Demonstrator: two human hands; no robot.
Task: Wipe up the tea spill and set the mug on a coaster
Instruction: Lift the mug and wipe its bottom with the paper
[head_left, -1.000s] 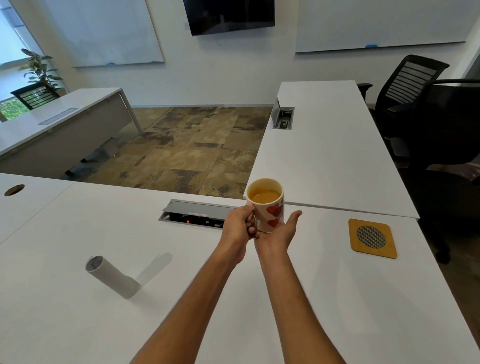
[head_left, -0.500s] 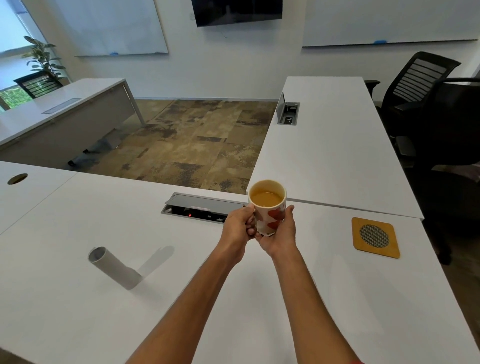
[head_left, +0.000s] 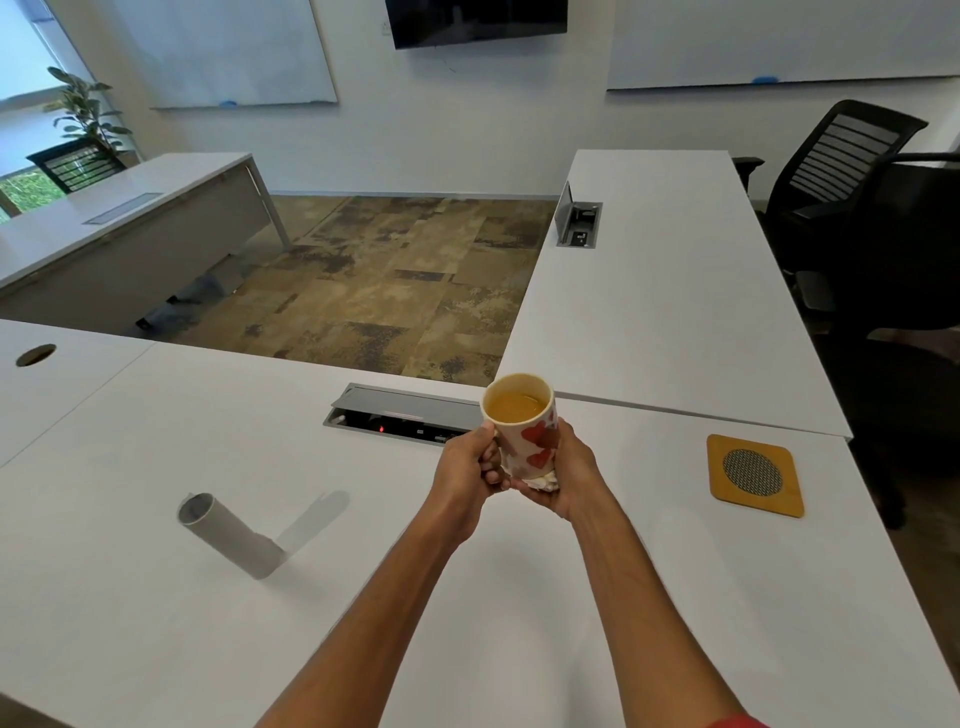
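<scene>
Since a second ago, our right hand (head_left: 563, 475) has been closing in from an open, cupped pose to wrap the mug (head_left: 523, 427) low on its side, and a crumpled white tissue (head_left: 544, 483) is now showing between that palm and the mug's base. Our left hand (head_left: 470, 467) is still gripping the mug on its other side, fingers curled round what is probably the handle. We are holding the mug upright above the table (head_left: 156, 623), near its far edge and just in front of the cable box (head_left: 400, 415), with tea nearly to the brim. We judge that we are wiping the mug's underside dry, so the spill part is nearly over and the move to the coaster (head_left: 754, 475) is coming next; it is lying well apart to the right, near the table's right edge. No wet patch is showing on the table. We are counting one mug, one coaster, one tissue and one roll (head_left: 228, 535), lying on its side toward the left with a sheet trailing out.
</scene>
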